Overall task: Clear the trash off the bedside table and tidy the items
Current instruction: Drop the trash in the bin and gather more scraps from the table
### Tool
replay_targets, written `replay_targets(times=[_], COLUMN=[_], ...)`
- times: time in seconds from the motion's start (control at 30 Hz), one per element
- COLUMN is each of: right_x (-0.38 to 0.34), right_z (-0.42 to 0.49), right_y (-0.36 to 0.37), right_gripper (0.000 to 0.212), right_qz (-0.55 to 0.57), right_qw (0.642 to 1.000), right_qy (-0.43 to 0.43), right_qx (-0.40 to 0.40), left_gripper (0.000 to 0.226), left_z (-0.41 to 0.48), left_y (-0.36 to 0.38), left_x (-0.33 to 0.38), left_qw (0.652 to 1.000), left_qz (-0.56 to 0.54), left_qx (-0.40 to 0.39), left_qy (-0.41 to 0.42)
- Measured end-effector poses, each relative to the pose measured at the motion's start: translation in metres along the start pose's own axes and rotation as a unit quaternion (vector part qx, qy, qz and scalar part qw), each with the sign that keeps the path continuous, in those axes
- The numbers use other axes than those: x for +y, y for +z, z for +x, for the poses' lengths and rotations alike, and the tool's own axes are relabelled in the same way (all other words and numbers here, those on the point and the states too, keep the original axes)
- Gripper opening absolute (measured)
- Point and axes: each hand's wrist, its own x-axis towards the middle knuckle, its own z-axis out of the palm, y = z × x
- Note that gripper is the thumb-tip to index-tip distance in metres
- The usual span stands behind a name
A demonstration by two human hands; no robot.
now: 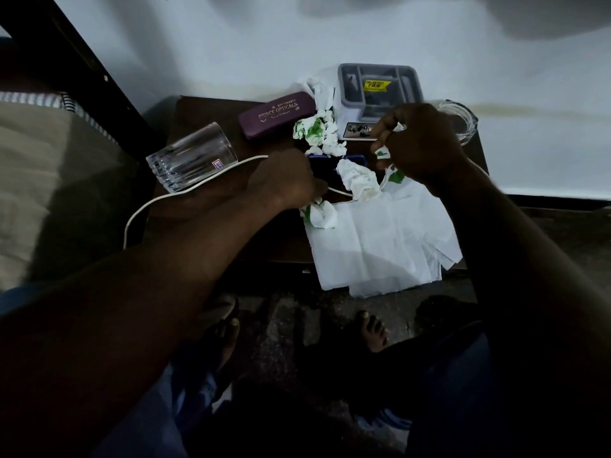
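Note:
Crumpled white tissues with green marks [319,132] lie in the middle of the dark wooden bedside table [211,110]. My left hand [287,181] grips a crumpled tissue [320,214] at the table's centre, beside a white cable [185,190]. My right hand [421,145] pinches another green-marked tissue [383,153] in front of a grey organiser box [377,94]. A further crumpled tissue [358,178] lies on a dark blue object [327,168]. Flat white napkins [380,239] overhang the table's front edge.
A clear drinking glass [191,158] lies on its side at the table's left. A maroon spectacle case [276,115] sits behind the tissues. A glass bowl [459,119] stands at the right rear. A bed [49,180] is on the left, my feet [373,328] below.

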Motion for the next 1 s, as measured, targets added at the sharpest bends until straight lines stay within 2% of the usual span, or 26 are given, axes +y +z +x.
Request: replay_targets(times=[0.1, 0.17, 0.33, 0.4, 0.47, 0.53, 0.6, 0.63, 0.7, 0.8, 0.93, 1.0], right_x=[0.000, 0.002, 0.005, 0.005, 0.001, -0.005, -0.008, -0.007, -0.005, 0.001, 0.015, 0.022], right_z=[0.000, 0.000, 0.003, 0.004, 0.003, -0.001, -0.004, -0.005, -0.004, 0.001, 0.013, 0.017], right_y=[-0.002, -0.003, 0.001, 0.003, 0.002, 0.002, 0.005, 0.007, 0.009, 0.009, 0.002, 0.000], right_gripper=[0.015, 0.013, 0.021, 0.027, 0.036, 0.040, 0.037, 0.031, 0.021, 0.012, 0.014, 0.012], right_qz=[-0.003, -0.044, -0.064, -0.063, -0.003, 0.057, 0.065, 0.042, -0.052, -0.120, -0.126, -0.138], right_qw=[1.000, 0.998, 0.996, 0.996, 0.997, 0.990, 0.980, 0.979, 0.979, 0.978, 0.987, 0.988], right_qy=[-0.009, -0.042, -0.065, -0.063, -0.059, -0.053, -0.060, -0.076, -0.116, -0.116, -0.071, -0.055], right_qx=[0.011, 0.020, 0.019, 0.007, -0.040, -0.121, -0.180, -0.184, -0.161, -0.124, -0.065, -0.040], left_gripper=[0.039, 0.039, 0.024, 0.025, 0.024, 0.012, 0.020, 0.026, 0.024, 0.017, 0.045, 0.046], left_z=[-0.002, 0.000, 0.004, 0.003, 0.001, 0.001, 0.003, 0.004, 0.006, 0.007, 0.002, -0.001], left_y=[-0.013, -0.024, -0.049, -0.051, -0.053, -0.055, -0.056, -0.056, -0.055, -0.056, -0.071, -0.077], left_x=[0.005, 0.008, 0.014, 0.015, 0.015, 0.015, 0.014, 0.012, 0.011, 0.010, 0.006, 0.005], left_qw=[0.998, 0.996, 0.977, 0.972, 0.963, 0.949, 0.929, 0.914, 0.894, 0.896, 0.854, 0.831], left_qz=[-0.010, -0.034, -0.201, -0.227, -0.263, -0.309, -0.359, -0.393, -0.439, -0.430, -0.508, -0.540], left_qx=[0.063, 0.083, 0.073, 0.061, 0.059, 0.064, 0.083, 0.091, 0.086, 0.087, 0.044, -0.001], left_qy=[0.017, 0.028, -0.004, -0.012, -0.018, -0.024, -0.031, -0.032, -0.043, -0.064, -0.106, -0.134])
